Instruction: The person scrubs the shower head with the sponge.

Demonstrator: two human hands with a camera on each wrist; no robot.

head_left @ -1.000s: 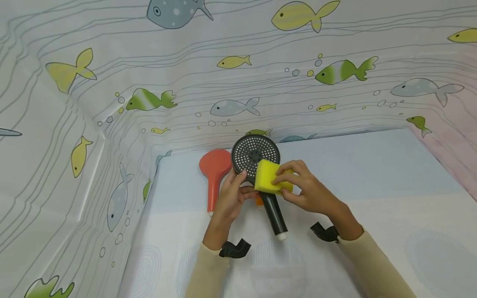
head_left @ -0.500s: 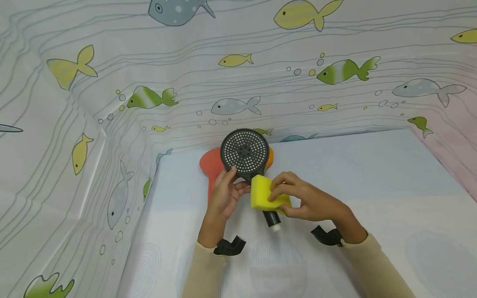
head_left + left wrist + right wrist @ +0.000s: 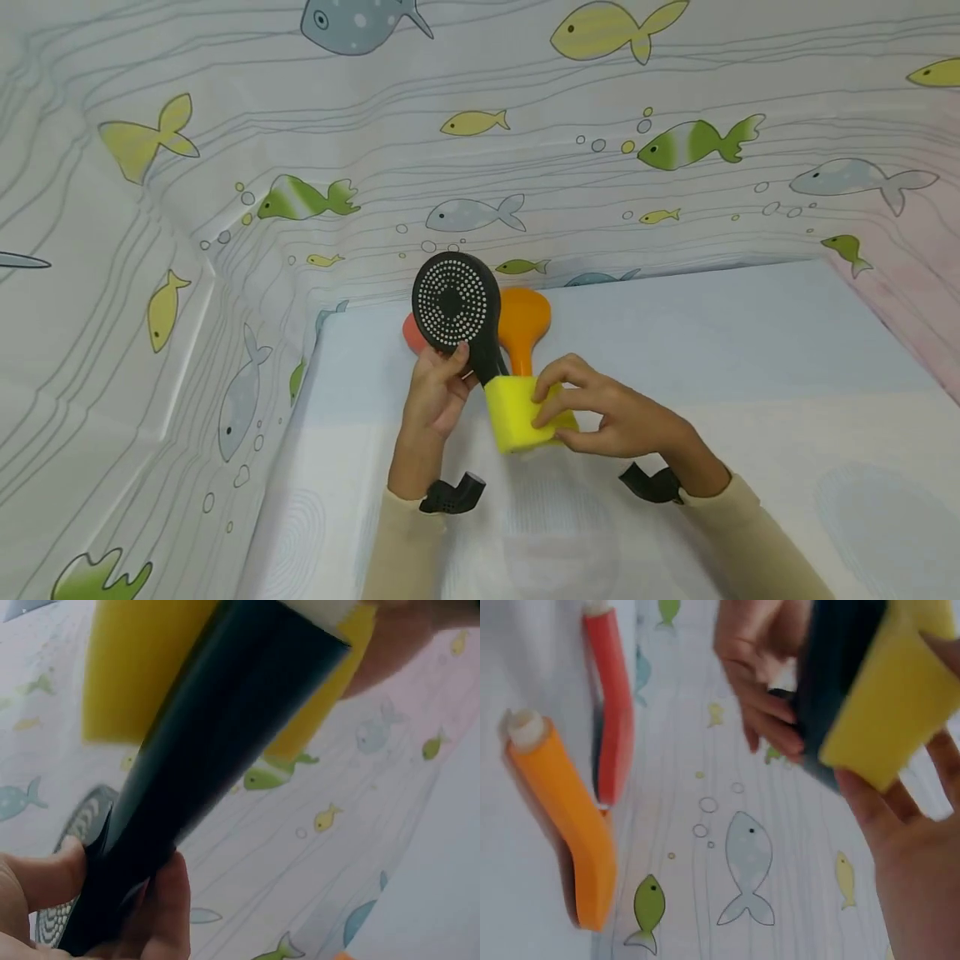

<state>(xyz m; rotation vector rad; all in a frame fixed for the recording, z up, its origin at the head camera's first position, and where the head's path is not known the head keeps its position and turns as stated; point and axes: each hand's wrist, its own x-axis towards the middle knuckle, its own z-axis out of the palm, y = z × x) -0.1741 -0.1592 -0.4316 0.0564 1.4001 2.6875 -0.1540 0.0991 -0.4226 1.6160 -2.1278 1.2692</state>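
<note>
A black shower head [image 3: 453,300] with a round, dotted spray face is held up by my left hand [image 3: 435,396], whose thumb and fingers grip it at the neck. The right hand [image 3: 600,408] pinches a yellow sponge [image 3: 521,417] that lies against the shower head's handle. In the head view the sponge covers most of that handle. Seen from the left wrist, the dark handle [image 3: 225,727] slants upward with the sponge [image 3: 142,675] bent around its far side. The right wrist view has the sponge [image 3: 900,697] between my right thumb and fingers.
An orange shower head [image 3: 525,317] lies on the table behind the sponge. A red shower head [image 3: 414,333] is mostly hidden behind the left hand and the black one. Fish-patterned sheeting [image 3: 465,167] rises at the back and left of the pale tabletop [image 3: 750,350].
The black shower head has moved left and turned, with its spray face now angled leftward. The sponge has slid from near its head down onto the handle. More of the orange shower head shows.
</note>
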